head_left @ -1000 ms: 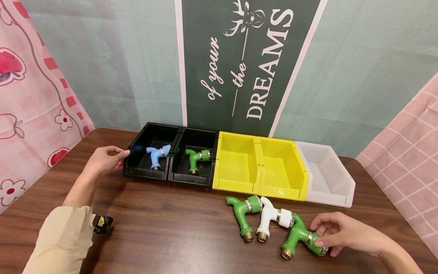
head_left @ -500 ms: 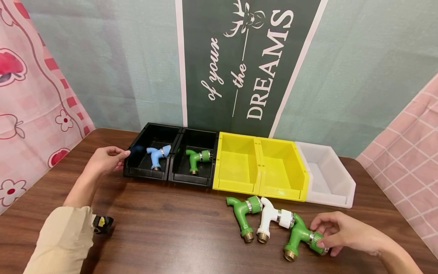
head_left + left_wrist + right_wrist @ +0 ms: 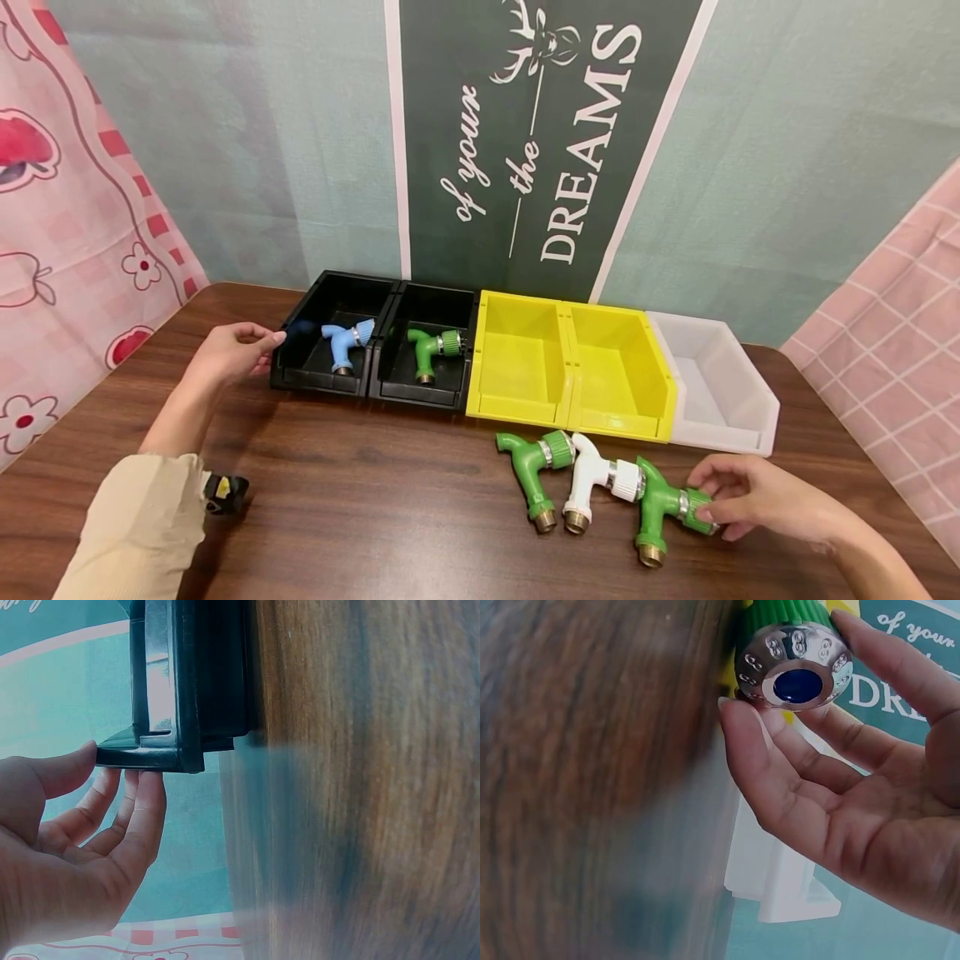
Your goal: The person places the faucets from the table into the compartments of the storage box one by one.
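Note:
In the head view my right hand (image 3: 772, 504) pinches the ribbed green knob of a green tap (image 3: 654, 504), whose brass threaded end points toward me. The right wrist view shows the chrome cap (image 3: 802, 667) of that knob between thumb and fingers. Left of it lie a white tap (image 3: 588, 479) and another green tap (image 3: 529, 471) on the table. My left hand (image 3: 232, 354) holds the left side of the outer black bin (image 3: 318, 380), thumb at the rim and fingers against the outer wall. A blue tap (image 3: 342, 346) lies inside that bin.
A second black bin (image 3: 416, 393) holds a green tap (image 3: 426, 354). Two yellow bins (image 3: 517, 406) (image 3: 622, 423) and a white bin (image 3: 723, 435) continue the row to the right. Behind stands a printed cloth backdrop (image 3: 315, 150); patterned cloths hang at both sides.
The green tap in my right hand has turned, its brass end swinging slightly right, and the right hand has shifted slightly. The left hand and bins have stayed in place.

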Motion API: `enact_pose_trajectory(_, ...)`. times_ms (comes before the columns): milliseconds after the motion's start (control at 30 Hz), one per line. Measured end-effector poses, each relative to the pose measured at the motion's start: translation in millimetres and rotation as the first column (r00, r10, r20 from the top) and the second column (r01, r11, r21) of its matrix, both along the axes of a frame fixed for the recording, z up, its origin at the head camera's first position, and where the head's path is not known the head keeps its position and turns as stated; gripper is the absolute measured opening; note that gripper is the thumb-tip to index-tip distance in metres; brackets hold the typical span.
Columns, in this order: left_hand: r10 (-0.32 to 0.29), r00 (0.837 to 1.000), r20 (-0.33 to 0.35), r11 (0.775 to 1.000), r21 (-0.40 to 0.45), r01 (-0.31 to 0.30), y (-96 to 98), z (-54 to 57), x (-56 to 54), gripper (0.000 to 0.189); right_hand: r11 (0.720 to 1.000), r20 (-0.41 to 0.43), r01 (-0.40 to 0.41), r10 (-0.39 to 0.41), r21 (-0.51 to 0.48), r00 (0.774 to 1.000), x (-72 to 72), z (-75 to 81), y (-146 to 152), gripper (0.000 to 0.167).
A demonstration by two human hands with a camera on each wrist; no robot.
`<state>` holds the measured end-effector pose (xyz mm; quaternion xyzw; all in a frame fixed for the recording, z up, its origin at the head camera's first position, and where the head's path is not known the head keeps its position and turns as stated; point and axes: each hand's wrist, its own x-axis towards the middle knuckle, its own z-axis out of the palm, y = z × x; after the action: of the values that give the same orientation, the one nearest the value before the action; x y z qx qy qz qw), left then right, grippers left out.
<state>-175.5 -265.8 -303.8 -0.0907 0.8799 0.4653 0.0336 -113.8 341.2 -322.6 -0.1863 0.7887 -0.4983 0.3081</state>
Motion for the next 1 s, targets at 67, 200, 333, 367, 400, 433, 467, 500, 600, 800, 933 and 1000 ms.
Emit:
enact_pose_trajectory(67, 0.0, 1.0, 0.001, 1.0, 0.001, 0.0, 0.1, 0.0, -0.4, 0.046, 1.0, -0.013, 0.016, -0.016, 0.022, 1.0, -0.6, -0.1, 0.8, 0.019)
enact_pose_trajectory(200, -0.001, 1.0, 0.005, 1.0, 0.006, 0.001, 0.1, 0.2, -0.5, 0.047, 0.997, -0.026, 0.045, -0.043, 0.055, 0.999, -1.7, -0.3, 1.8, 0.02)
enact_pose_trajectory(333, -0.001, 1.0, 0.001, 1.0, 0.01, 0.001, 0.0, 0.0, -0.2, 0.048, 0.994, -0.035, 0.072, -0.07, 0.088, 0.997, -2.8, -0.1, 2.5, 0.02)
enact_pose_trajectory(367, 0.0, 1.0, -0.002, 1.0, 0.01, 0.0, 0.0, -0.1, -0.1, 0.047, 0.992, -0.037, 0.079, -0.076, 0.094, 0.996, -3.1, 0.0, 2.7, 0.02)
enact_pose_trajectory(400, 0.001, 1.0, -0.005, 1.0, 0.009, -0.001, -0.1, -0.3, -0.1, 0.047, 0.992, -0.04, 0.084, -0.081, 0.098, 0.996, -3.3, 0.0, 2.8, 0.021)
enact_pose_trajectory(433, 0.001, 1.0, -0.008, 1.0, 0.01, -0.001, -0.1, -0.4, 0.0, 0.047, 0.991, -0.042, 0.088, -0.084, 0.101, 0.996, -3.5, 0.1, 3.0, 0.021)
enact_pose_trajectory(467, 0.002, 1.0, -0.011, 1.0, 0.01, -0.001, -0.3, -0.5, 0.0, 0.047, 0.991, -0.042, 0.091, -0.087, 0.101, 0.995, -3.6, 0.1, 3.2, 0.021)
enact_pose_trajectory(500, 0.002, 1.0, -0.013, 1.0, 0.01, -0.002, -0.3, -0.6, -0.1, 0.047, 0.991, -0.042, 0.093, -0.089, 0.097, 0.995, -3.7, 0.1, 3.5, 0.021)
enact_pose_trajectory(600, 0.002, 1.0, -0.014, 1.0, 0.017, -0.002, -0.3, -1.2, -0.1, 0.047, 0.992, -0.047, 0.091, -0.088, 0.086, 0.995, -3.7, -0.2, 4.6, 0.021)
enact_pose_trajectory(800, 0.0, 1.0, -0.012, 1.0, 0.021, 0.0, -0.5, -1.6, -1.1, 0.048, 0.996, -0.035, 0.075, -0.073, 0.056, 0.997, -3.9, -0.5, 6.3, 0.02)
enact_pose_trajectory(933, -0.001, 1.0, -0.011, 1.0, 0.019, 0.001, -0.4, -1.4, -1.1, 0.047, 0.997, -0.022, 0.062, -0.061, 0.04, 0.998, -4.1, -0.1, 6.6, 0.02)
enact_pose_trajectory(1000, -0.001, 1.0, -0.01, 1.0, 0.018, 0.001, -0.1, -1.3, -0.9, 0.047, 0.998, -0.02, 0.055, -0.054, 0.033, 0.998, -4.0, 0.2, 6.6, 0.02)
